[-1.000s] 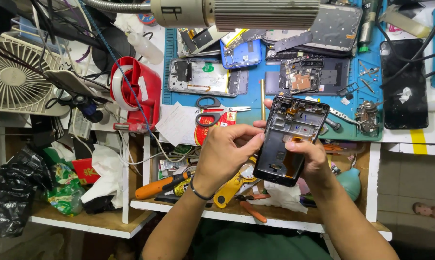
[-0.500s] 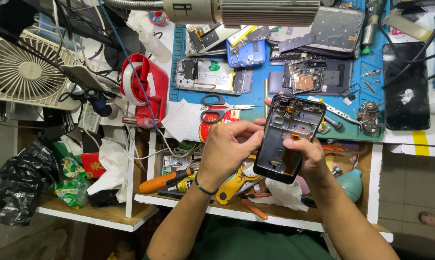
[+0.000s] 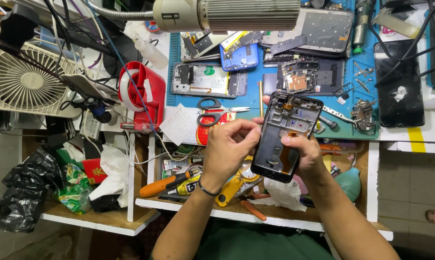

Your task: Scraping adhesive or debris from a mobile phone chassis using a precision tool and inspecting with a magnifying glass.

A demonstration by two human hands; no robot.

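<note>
Both hands stay on the opened phone (image 3: pixel 285 136): right hand (image 3: pixel 308 155) still grips its frame, left hand (image 3: pixel 228 149) keeps fingertips pinched at its edge, barely shifted.

Lighting: bright, even, from the lamp head (image 3: pixel 227 14) at the far edge. Shadows: soft, short; darker under the near shelf. Glare: slight on the black phone screen (image 3: pixel 399 82), right. Focus: sharp; mild wide-angle bending at edges.

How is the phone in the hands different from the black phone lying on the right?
The held phone is opened, its insides showing; the black phone is closed and smooth. The held phone is tilted up in both hands; the black phone lies flat on the bench. Both are dark rectangles.
</note>
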